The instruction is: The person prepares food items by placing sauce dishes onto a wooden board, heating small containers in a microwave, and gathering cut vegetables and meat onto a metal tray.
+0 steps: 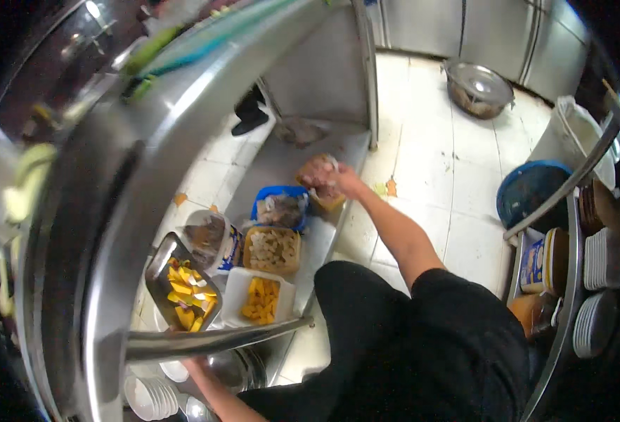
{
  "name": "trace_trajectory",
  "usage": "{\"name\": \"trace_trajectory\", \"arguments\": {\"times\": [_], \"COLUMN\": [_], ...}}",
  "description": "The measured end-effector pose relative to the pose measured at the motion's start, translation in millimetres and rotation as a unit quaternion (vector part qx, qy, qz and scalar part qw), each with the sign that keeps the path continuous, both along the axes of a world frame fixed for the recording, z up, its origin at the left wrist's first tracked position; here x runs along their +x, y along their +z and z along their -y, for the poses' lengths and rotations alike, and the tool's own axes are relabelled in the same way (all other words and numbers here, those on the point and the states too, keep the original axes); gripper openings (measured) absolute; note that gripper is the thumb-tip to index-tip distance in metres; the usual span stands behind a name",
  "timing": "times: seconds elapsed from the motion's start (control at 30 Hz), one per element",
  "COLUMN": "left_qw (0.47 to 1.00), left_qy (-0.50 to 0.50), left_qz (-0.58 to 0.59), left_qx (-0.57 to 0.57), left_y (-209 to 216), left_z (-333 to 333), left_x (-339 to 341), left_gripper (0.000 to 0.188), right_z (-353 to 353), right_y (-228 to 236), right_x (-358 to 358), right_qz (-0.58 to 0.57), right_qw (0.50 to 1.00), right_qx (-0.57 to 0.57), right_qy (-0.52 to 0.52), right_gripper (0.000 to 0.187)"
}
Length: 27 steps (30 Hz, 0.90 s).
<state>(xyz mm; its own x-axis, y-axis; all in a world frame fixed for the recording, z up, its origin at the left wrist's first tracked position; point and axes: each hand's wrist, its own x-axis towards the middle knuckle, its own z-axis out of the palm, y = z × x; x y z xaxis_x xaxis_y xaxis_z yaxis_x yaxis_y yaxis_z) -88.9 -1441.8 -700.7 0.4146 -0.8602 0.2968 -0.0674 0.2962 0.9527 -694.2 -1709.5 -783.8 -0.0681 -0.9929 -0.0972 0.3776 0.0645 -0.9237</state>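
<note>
My right hand [350, 183] is closed at the right rim of a yellowish plastic tub [332, 205] that contains pinkish raw meat pieces [318, 174]. My left hand [192, 363] reaches under a metal rail to the near end of a metal tray [157, 271]; the rail hides most of its fingers. Yellow cut chunks, with some pale and purple bits, lie in this tilted tray. Between my hands stand a blue tub [259, 214] of greyish food, a tan tub [292, 268] of pale pieces, a white tub [287, 304] of yellow cubes and a clear tub [215, 219].
The tubs stand on a low metal shelf [349, 151] beneath a steel counter [183, 105]. Stacked white bowls [148, 397] sit below the rail [218, 342]. Right of me are a rack with plates [595, 327], a blue bin [528, 193] and, farther off, a metal basin [475, 88].
</note>
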Motion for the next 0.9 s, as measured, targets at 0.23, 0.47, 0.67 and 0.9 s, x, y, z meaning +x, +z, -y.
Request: {"name": "trace_trajectory", "arguments": {"times": [0.23,0.47,0.67,0.9], "left_qw": [0.975,0.921,0.878,0.724], "left_qy": [0.073,0.198,0.284,0.432], "left_qz": [0.144,0.206,-0.03,-0.158], "left_qx": [0.152,0.266,0.384,0.514], "left_y": [-12,-18,126,292], "left_z": [-35,-137,-256,-503], "left_x": [-29,-90,-135,-236], "left_gripper": [0.045,0.033,0.032,0.018], "right_z": [-36,-129,-211,-238], "right_y": [-30,105,344,559], "right_x": [3,-120,-86,21], "right_qz": [0.138,-0.047,-0.472,-0.414], "right_qw": [0.976,0.894,0.699,0.525], "right_qx": [-0.035,0.228,0.251,0.201], "right_qy": [0.167,0.383,0.475,0.716], "right_gripper": [0.034,0.029,0.02,0.029]}}
